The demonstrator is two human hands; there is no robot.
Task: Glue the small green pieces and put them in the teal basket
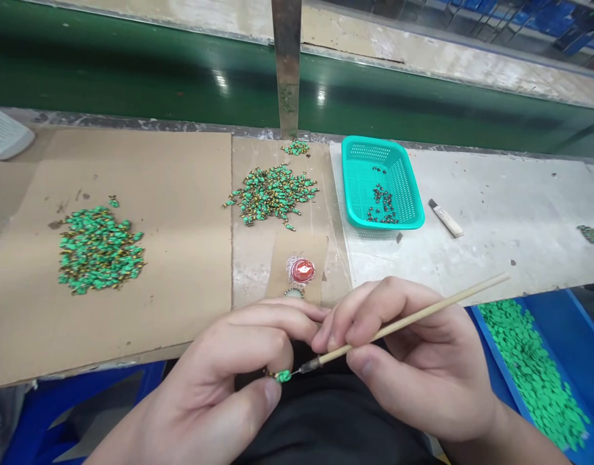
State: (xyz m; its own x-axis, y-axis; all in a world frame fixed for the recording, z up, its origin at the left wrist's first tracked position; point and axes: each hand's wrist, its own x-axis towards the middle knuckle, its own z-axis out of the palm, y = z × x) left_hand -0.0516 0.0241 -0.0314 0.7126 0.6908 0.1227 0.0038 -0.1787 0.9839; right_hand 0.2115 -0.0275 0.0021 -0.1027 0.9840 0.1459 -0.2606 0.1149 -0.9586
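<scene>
Between the thumb and forefinger of my left hand [229, 381] is a small green piece [283, 376] with a dark and gold part. My right hand [408, 355] pinches a thin wooden-handled tool [423, 313], its fine tip pointing left and at or very near the green piece. Beyond my hands, a red round cap [303, 270] with shiny red liquid sits on a cardboard strip. One pile of green and gold pieces [100, 250] lies on the left cardboard, and another pile [275, 192] lies at the centre.
A turquoise basket [384, 221] holds small dark pieces. To its right lies a whitish tube [446, 218]. A blue tray [519, 387] with many green pieces is at the lower right. A metal post [287, 71] rises behind the centre pile; a white bottle [6, 134] lies far left.
</scene>
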